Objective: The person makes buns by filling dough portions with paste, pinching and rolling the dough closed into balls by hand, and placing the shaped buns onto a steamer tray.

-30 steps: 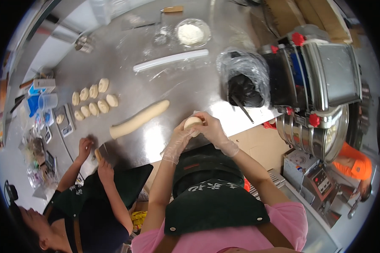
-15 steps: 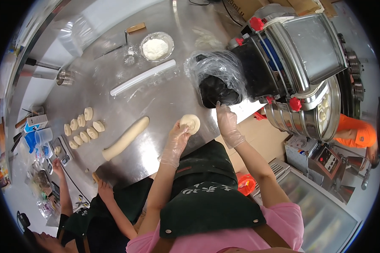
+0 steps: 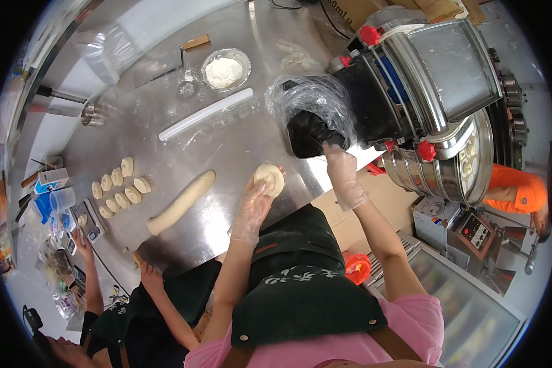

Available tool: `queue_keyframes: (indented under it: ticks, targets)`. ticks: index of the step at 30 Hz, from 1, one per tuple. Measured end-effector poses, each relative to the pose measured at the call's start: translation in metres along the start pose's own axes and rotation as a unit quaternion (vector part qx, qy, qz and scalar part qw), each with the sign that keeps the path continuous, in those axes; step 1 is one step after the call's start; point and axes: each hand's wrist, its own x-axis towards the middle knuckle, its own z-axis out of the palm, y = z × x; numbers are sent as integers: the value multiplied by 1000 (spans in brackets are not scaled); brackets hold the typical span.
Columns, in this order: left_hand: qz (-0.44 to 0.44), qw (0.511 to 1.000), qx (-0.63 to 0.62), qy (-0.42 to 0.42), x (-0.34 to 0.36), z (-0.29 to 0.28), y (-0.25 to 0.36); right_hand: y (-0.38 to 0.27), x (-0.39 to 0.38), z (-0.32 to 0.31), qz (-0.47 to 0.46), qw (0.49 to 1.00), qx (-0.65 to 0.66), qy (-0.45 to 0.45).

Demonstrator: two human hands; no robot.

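Note:
My left hand, in a clear plastic glove, cups a round, flattened piece of dough just above the near edge of the table. The gloved right hand reaches to the near side of a dark container of black paste. Its fingers are closed at the paste; whether they pinch a thin tool or only paste is hidden. Crumpled clear plastic film lines that container and spills over its rim. Left of my hands lies a long dough log, with several cut dough pieces in rows beyond it.
A bowl of flour, a white rolling stick and a wooden-handled knife lie farther back. A dough-rolling machine and stacked steamers stand at the right. A co-worker's hand is at the left.
My right hand has moved slightly right, its fingertips now at the paste's right side. The left hand has shifted a little left, tilting the dough with its fingers more around it.

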Motion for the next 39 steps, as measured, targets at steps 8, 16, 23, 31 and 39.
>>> queue_keyframes:
  ticks: [8, 16, 23, 31, 39]
  targets:
    - [11, 999, 26, -46, 7, -7, -3, 21, 2, 44, 138, 939, 270, -161]
    - [-30, 991, 88, -97, 17, -34, -4, -3, 2, 49, 247, 675, 667, -195]
    - [-20, 972, 212, -101, 33, 6, -2, 7, -21, 32, 283, 642, 697, -149]
    - [-25, 965, 234, -118, 38, 10, 0, 6, -60, -65, 220, 723, 653, -47]
    - [-86, 989, 49, -111, 39, 35, -16, -2, -86, -94, 118, 845, 505, 127]
